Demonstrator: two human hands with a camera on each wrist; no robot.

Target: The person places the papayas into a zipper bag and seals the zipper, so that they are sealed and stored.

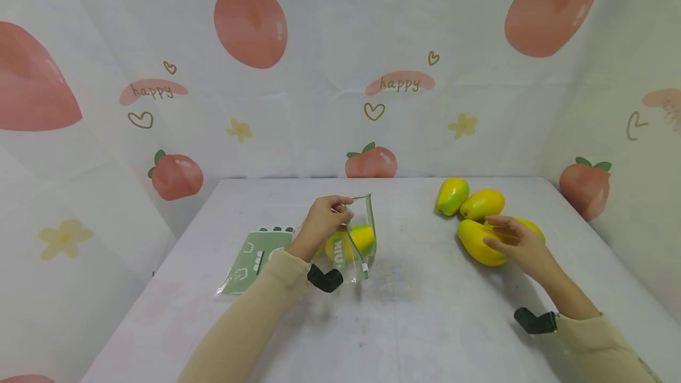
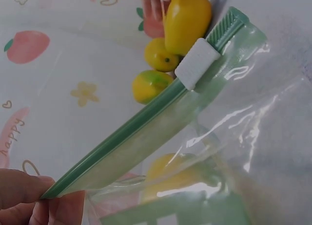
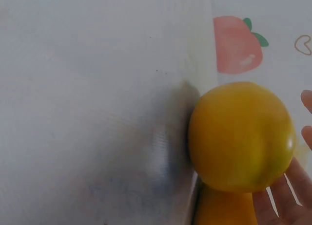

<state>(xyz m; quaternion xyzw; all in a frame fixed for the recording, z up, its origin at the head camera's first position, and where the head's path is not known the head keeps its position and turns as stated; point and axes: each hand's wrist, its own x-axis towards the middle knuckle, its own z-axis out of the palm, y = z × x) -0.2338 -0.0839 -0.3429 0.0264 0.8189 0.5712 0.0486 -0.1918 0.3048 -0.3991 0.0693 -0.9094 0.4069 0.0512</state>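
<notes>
My left hand [image 1: 323, 222] pinches the green zip edge of a clear zipper bag [image 2: 243, 113] by one top corner. A white slider [image 2: 197, 63] sits near the other end of the zip, and the bag's mouth gapes. Inside lies a yellow-green mango [image 1: 363, 238], partly covered by the bag's green print. My right hand [image 1: 524, 248] is at the front yellow mango [image 1: 480, 243], fingers spread around its right side. The right wrist view shows that mango [image 3: 239, 137] large, with fingertips [image 3: 280, 198] beside it; firm contact cannot be told.
Another mango [image 1: 532, 228] lies partly behind my right hand. Two more, a yellow-green mango [image 1: 453, 195] and a yellow mango [image 1: 482, 204], rest farther back. Flat green printed bags [image 1: 250, 265] lie left, partly behind my left arm. A fruit-printed cloth [image 1: 319, 105] hangs behind the white table [image 1: 415, 324].
</notes>
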